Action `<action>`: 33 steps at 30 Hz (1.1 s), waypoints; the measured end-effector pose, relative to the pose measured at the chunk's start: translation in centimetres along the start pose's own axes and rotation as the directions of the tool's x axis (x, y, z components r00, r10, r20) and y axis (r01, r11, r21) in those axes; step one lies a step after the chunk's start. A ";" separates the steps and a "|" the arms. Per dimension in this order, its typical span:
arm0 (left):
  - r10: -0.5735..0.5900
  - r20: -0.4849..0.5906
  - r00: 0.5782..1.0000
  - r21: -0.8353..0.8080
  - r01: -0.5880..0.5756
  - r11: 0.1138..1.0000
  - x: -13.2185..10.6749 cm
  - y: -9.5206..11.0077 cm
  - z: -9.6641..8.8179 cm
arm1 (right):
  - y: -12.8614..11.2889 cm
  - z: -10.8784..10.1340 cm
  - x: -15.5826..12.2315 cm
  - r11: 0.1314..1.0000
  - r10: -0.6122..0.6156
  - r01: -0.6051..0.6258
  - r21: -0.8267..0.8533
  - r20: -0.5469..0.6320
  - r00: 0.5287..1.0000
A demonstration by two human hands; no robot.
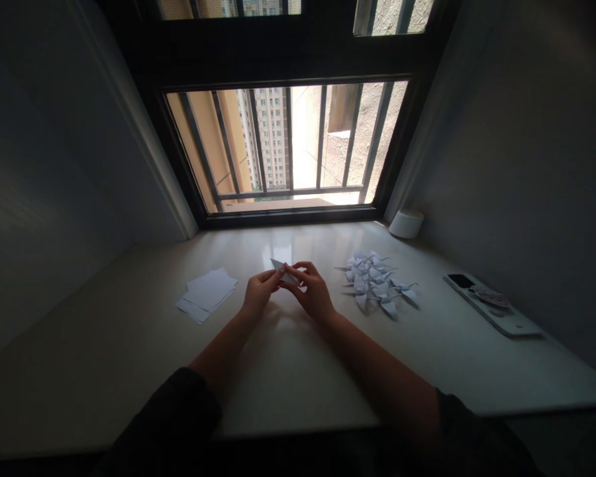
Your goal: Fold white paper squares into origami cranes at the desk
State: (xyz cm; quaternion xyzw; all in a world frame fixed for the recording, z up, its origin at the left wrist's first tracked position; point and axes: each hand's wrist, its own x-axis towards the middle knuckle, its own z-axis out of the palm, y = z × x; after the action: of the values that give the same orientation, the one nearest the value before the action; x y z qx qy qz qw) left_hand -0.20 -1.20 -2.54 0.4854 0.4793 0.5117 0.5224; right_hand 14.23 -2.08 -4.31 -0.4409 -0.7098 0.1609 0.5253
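Note:
A small piece of folded white paper (pixel 289 274), pointed at its upper left end, is pinched between both hands above the sill. My left hand (pixel 259 289) grips its left side with the thumb and fingers. On the right side, my right hand (pixel 312 291) closes its thumb and fingertips on the same paper. Some of the folds are hidden behind the fingers. To the right of my hands lies a pile of folded white paper cranes (pixel 375 281). Left of them, loose white paper sheets (pixel 208 293) overlap in a flat stack.
The pale glossy sill (pixel 288 371) runs up to a dark-framed window (pixel 288 215) with bars outside. A phone (pixel 514 322) in a light case lies at the right. A white cylindrical object (pixel 406 224) stands in the back right corner. Walls close in both sides.

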 end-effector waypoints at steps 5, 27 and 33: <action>-0.006 -0.061 0.998 -0.037 0.003 0.999 0.2 -0.2 0.0 | 0.1 -0.2 0.2 0.985 0.150 -0.145 0.089 -0.056 0.987; 0.002 -0.041 0.999 -0.083 -0.005 0.997 0.2 -0.5 0.3 | 1.1 0.7 0.4 0.791 0.416 -0.389 0.472 0.053 0.908; -0.012 -0.057 0.998 -0.090 0.007 0.996 0.1 -0.2 0.3 | 0.8 0.6 0.5 0.761 0.426 -0.409 0.504 0.088 0.901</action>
State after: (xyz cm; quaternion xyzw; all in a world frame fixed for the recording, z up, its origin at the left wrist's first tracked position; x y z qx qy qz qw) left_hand 0.15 -1.13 -2.73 0.4443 0.4727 0.5440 0.5322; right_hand 14.06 -1.14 -4.78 -0.4349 -0.5169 0.4488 0.5851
